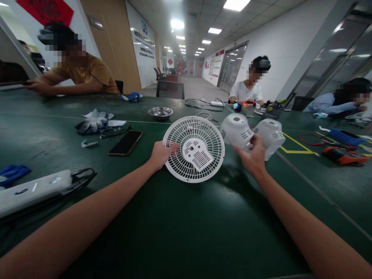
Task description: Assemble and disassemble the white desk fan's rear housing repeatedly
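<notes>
My left hand (162,155) is closed on the left rim of a round white fan grille (194,149), its thumb lying over the slats. The grille is held up, facing me, with a slotted plate at its centre. In my right hand (253,157) is a white plastic fan housing (236,130) with vent slots and a hole on top, a little right of the grille. Another white vented plastic part (270,137) shows just behind that hand; whether the hand also grips it, I cannot tell. A thin cable runs behind the grille.
On the green table (186,224) are a phone (126,143), gloves (94,122), a metal bowl (160,112) and a white power strip (37,192). An orange multimeter (344,155) lies at the right. Several people sit around the table.
</notes>
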Action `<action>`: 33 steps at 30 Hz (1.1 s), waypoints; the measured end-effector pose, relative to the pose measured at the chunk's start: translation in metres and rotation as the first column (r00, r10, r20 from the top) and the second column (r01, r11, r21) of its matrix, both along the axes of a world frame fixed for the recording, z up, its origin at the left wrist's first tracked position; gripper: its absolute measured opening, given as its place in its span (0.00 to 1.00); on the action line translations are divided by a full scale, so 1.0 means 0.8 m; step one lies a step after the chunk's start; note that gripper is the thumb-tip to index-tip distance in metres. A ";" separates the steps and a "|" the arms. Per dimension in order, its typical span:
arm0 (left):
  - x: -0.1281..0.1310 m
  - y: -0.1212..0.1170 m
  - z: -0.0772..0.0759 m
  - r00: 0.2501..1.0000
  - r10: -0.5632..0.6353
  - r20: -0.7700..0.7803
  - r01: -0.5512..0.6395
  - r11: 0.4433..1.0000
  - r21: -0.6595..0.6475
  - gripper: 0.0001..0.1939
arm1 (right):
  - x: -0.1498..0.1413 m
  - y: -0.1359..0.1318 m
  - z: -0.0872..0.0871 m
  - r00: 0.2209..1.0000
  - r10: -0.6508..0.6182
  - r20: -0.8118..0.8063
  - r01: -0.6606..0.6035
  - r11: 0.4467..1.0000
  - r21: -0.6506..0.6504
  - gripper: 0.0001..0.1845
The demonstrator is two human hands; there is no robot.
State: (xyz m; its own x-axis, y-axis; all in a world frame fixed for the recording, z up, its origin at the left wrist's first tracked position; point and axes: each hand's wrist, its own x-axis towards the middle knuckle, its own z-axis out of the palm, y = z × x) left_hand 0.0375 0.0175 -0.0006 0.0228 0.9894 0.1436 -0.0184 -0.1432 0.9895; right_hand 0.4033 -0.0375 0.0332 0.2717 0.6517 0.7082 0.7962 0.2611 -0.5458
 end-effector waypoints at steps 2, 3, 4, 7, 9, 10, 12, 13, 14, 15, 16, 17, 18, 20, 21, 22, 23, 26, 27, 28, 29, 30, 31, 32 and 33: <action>0.000 0.001 -0.001 1.000 -0.005 0.005 0.005 1.000 0.013 0.12 | -0.023 0.006 -0.017 0.999 0.049 0.006 -0.047 0.985 -0.164 0.44; 0.000 0.001 -0.001 1.000 -0.005 0.001 0.005 1.000 0.019 0.11 | -0.031 0.010 -0.025 0.998 0.066 0.017 -0.060 0.969 -0.240 0.44; 0.000 0.001 -0.001 1.000 -0.004 -0.007 0.004 1.000 0.024 0.11 | -0.036 0.013 -0.031 0.996 0.079 0.033 -0.065 0.948 -0.311 0.44; 0.000 0.002 -0.002 0.999 0.006 -0.034 -0.005 0.999 0.036 0.11 | -0.042 0.021 -0.041 0.991 0.079 0.105 -0.019 0.876 -0.482 0.44; 0.000 0.001 -0.002 0.999 0.022 -0.043 -0.019 0.998 0.054 0.12 | -0.043 0.021 -0.039 0.984 0.073 0.160 0.021 0.854 -0.519 0.44; 0.000 0.001 -0.003 0.998 0.030 -0.049 -0.026 0.997 0.068 0.12 | -0.045 0.019 -0.036 0.982 0.067 0.178 0.030 0.870 -0.492 0.44; 0.000 0.001 -0.003 0.997 0.045 -0.065 -0.037 0.993 0.109 0.13 | -0.050 0.010 -0.027 0.983 0.070 0.172 -0.005 0.936 -0.353 0.43; 0.000 0.000 -0.003 0.996 0.055 -0.076 -0.045 0.990 0.136 0.13 | -0.055 0.004 -0.022 0.986 0.093 0.140 -0.052 0.961 -0.270 0.40; 0.000 0.000 -0.003 0.994 0.070 -0.087 -0.055 0.985 0.166 0.13 | -0.062 -0.003 -0.018 0.987 0.140 0.076 -0.121 0.970 -0.210 0.36; 0.000 -0.001 -0.003 0.992 0.085 -0.097 -0.065 0.979 0.195 0.13 | -0.070 -0.011 -0.015 0.977 0.212 -0.022 -0.213 0.959 -0.188 0.31; 0.000 -0.003 -0.002 0.989 0.103 -0.105 -0.077 0.972 0.224 0.13 | -0.080 -0.020 -0.012 0.940 0.299 -0.165 -0.329 0.921 -0.210 0.27; 0.000 -0.005 -0.001 0.986 0.121 -0.112 -0.090 0.964 0.250 0.13 | -0.092 -0.029 -0.011 0.856 0.369 -0.361 -0.469 0.849 -0.244 0.24; 0.001 -0.008 0.001 0.984 0.137 -0.117 -0.101 0.957 0.273 0.13 | -0.104 -0.038 -0.011 0.729 0.394 -0.560 -0.617 0.733 -0.287 0.23; 0.001 -0.014 0.006 0.978 0.171 -0.122 -0.125 0.940 0.318 0.12 | -0.129 -0.054 -0.011 0.426 0.325 -0.844 -0.827 0.520 -0.217 0.22; 0.002 -0.018 0.008 0.973 0.193 -0.125 -0.140 0.930 0.340 0.12 | -0.141 -0.061 -0.012 0.297 0.280 -0.913 -0.890 0.428 -0.159 0.22; 0.002 -0.020 0.010 0.969 0.216 -0.123 -0.159 0.919 0.360 0.12 | -0.150 -0.067 -0.012 0.202 0.252 -0.946 -0.919 0.382 -0.094 0.22; 0.002 -0.022 0.011 0.965 0.232 -0.118 -0.172 0.910 0.378 0.12 | -0.158 -0.072 -0.011 0.136 0.243 -0.960 -0.931 0.363 -0.040 0.22; -0.002 -0.019 0.007 0.982 0.162 -0.094 -0.109 0.903 0.416 0.18 | -0.165 -0.077 -0.010 0.095 0.306 -0.947 -0.887 0.457 0.059 0.21; -0.003 -0.014 0.004 0.992 0.094 -0.082 -0.052 0.906 0.420 0.21 | -0.162 -0.076 -0.010 0.118 0.334 -0.935 -0.858 0.508 0.073 0.21; -0.005 -0.009 0.001 0.997 0.016 -0.069 0.014 0.911 0.413 0.25 | -0.157 -0.074 -0.011 0.157 0.357 -0.921 -0.825 0.560 0.076 0.21; -0.007 -0.003 -0.002 0.998 -0.051 -0.042 0.063 0.919 0.389 0.30 | -0.150 -0.070 -0.011 0.216 0.372 -0.903 -0.789 0.611 0.064 0.21; -0.010 0.003 -0.004 0.996 -0.093 0.001 0.087 0.936 0.341 0.34 | -0.142 -0.067 -0.012 0.295 0.380 -0.877 -0.752 0.659 0.032 0.23; -0.012 0.009 -0.006 0.993 -0.113 0.043 0.097 0.957 0.272 0.37 | -0.133 -0.063 -0.012 0.391 0.384 -0.836 -0.714 0.700 -0.012 0.24; -0.014 0.013 -0.006 0.991 -0.120 0.064 0.106 0.977 0.183 0.40 | -0.124 -0.060 -0.013 0.493 0.387 -0.779 -0.673 0.737 -0.060 0.27; -0.017 0.016 -0.005 0.991 -0.123 0.058 0.118 0.989 0.092 0.43 | -0.117 -0.057 -0.013 0.589 0.392 -0.707 -0.633 0.768 -0.102 0.29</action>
